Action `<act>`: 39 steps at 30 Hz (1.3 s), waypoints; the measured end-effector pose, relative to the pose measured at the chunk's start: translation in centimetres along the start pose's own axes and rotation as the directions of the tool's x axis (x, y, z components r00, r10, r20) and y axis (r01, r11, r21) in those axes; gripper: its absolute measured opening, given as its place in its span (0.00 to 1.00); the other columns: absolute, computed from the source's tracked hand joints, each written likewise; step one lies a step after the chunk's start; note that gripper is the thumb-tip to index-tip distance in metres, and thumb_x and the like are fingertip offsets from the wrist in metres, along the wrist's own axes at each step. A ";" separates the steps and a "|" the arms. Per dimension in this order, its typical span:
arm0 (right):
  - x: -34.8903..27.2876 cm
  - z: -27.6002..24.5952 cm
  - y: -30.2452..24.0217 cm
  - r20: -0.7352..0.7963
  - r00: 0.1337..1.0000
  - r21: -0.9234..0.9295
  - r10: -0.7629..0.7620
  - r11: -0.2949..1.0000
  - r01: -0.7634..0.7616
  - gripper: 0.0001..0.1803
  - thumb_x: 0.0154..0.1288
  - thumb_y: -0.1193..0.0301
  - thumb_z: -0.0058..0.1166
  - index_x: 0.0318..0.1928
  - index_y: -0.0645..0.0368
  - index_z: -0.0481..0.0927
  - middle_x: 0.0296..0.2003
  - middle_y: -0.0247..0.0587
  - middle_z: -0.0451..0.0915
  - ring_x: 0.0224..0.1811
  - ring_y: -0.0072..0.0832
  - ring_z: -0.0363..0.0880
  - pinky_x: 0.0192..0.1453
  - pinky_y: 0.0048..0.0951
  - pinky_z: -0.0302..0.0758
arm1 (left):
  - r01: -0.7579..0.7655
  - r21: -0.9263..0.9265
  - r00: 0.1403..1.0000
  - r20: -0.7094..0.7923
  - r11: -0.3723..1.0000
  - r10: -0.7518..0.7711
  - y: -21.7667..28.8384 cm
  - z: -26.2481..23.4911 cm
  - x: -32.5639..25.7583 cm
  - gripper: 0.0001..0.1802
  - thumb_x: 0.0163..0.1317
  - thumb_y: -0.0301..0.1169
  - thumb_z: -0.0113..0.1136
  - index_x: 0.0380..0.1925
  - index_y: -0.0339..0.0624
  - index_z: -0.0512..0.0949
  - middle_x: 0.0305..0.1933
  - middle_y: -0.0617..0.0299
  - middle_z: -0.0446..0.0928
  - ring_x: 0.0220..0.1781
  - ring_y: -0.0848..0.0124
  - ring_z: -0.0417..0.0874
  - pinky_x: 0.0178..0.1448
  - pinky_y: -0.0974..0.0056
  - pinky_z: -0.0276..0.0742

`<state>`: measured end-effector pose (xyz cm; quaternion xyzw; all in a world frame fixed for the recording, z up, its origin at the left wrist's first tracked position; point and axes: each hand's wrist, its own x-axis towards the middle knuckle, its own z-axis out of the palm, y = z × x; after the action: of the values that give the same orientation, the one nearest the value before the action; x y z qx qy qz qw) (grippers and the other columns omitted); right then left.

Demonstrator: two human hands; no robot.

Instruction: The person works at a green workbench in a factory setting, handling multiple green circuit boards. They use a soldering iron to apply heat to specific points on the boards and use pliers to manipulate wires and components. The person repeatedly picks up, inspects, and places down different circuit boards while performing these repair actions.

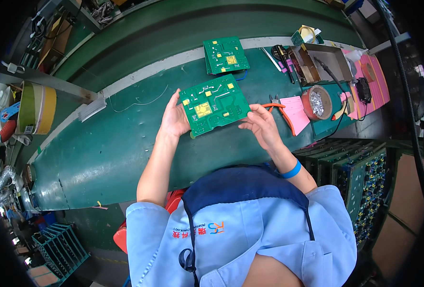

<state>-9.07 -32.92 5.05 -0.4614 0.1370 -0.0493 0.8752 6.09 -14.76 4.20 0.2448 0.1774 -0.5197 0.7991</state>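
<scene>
A green circuit board with yellow patches is held up over the green bench between my two hands. My left hand grips its left edge, thumb up along the side and fingers underneath. At the lower right corner, my right hand pinches the board between thumb and fingers; a blue band circles that wrist. Just beyond lies another green board with similar yellow patches, apparently on top of one more. Orange-handled pliers rest right of my right hand, partly on pink paper.
At the right stand a round tub of silvery bits, a metal tray and a dark tool on a pink mat. A rack of boards is below right. A yellow-green bin hangs at left above the bench.
</scene>
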 end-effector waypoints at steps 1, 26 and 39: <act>0.1 0.0 0.0 -0.003 1.000 0.000 0.002 1.000 -0.002 0.10 0.58 0.73 0.43 0.40 0.61 0.67 0.36 0.40 0.74 0.38 0.26 0.73 0.39 0.29 0.72 | -0.002 0.002 1.000 -0.019 1.000 0.002 0.0 0.0 0.0 0.29 0.56 0.52 0.38 0.44 0.37 0.68 0.50 0.52 0.67 0.53 0.57 0.66 0.58 0.51 0.56; 1.3 -0.8 1.2 0.104 0.991 0.098 0.087 0.990 -0.097 0.08 0.59 0.73 0.41 0.39 0.61 0.67 0.37 0.39 0.73 0.38 0.26 0.73 0.39 0.29 0.73 | 0.005 0.056 0.999 -0.038 0.998 -0.003 1.0 0.1 -1.6 0.25 0.54 0.46 0.43 0.43 0.36 0.68 0.47 0.51 0.69 0.48 0.57 0.71 0.51 0.51 0.66; 3.2 -2.6 2.1 -0.195 0.979 -0.236 0.051 0.967 -0.097 0.13 0.58 0.72 0.44 0.44 0.61 0.69 0.41 0.38 0.72 0.46 0.25 0.68 0.48 0.25 0.65 | -0.425 0.904 0.903 0.427 -0.047 0.040 -0.8 2.9 -6.1 0.17 0.43 0.27 0.58 0.37 0.42 0.71 0.36 0.60 0.71 0.38 0.69 0.73 0.39 0.66 0.69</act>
<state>-6.85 -34.43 1.33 -0.5533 0.2411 -0.0424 0.7962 3.01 -12.12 9.70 0.6866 -0.3966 -0.3724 0.4823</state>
